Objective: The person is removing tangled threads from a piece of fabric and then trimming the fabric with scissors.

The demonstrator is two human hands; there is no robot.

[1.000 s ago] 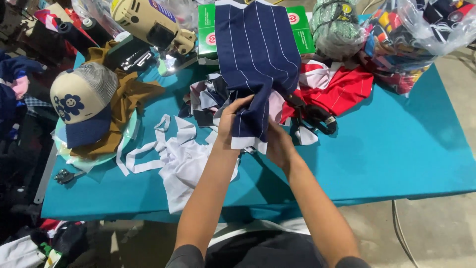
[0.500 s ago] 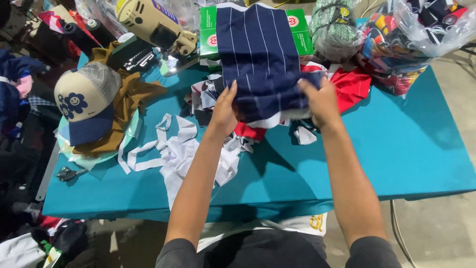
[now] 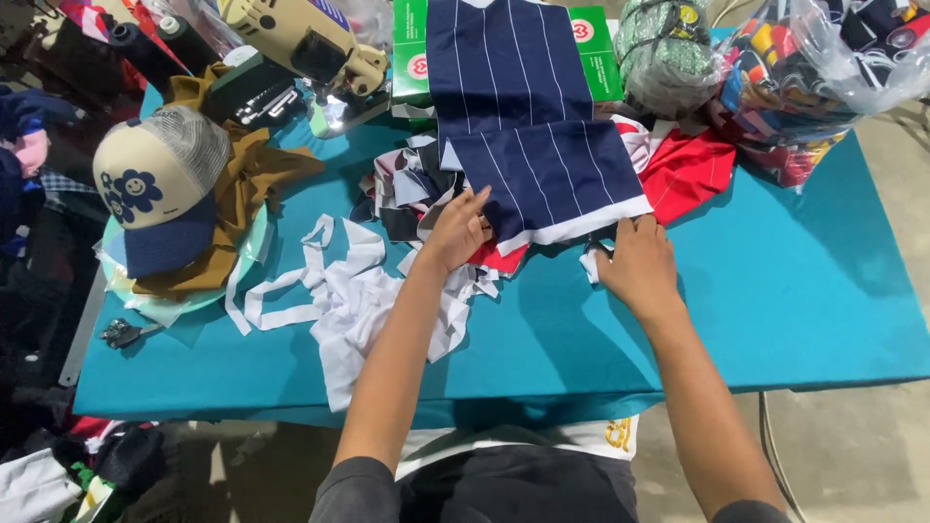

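Note:
A navy cloth with thin white stripes (image 3: pixel 528 126) lies folded over on the teal table (image 3: pixel 775 291), its white-edged hem toward me. My left hand (image 3: pixel 457 228) rests on the cloth's near left corner, fingers flat on the fabric. My right hand (image 3: pixel 635 263) presses down at the near right corner by the white hem. Under the cloth lie red fabric (image 3: pixel 688 165) and mixed dark and white scraps (image 3: pixel 402 194).
White fabric strips (image 3: pixel 339 300) lie left of my arms. A cream and navy cap (image 3: pixel 155 184) sits on brown cloth at the left. A cream power tool (image 3: pixel 300 39), green boxes (image 3: pixel 412 44), a green netted bundle (image 3: pixel 668 48) and a plastic bag of clothes (image 3: pixel 823 77) line the back.
The navy cloth was held up bunched in both hands, then spread and laid flat. My hands have moved apart to its near corners.

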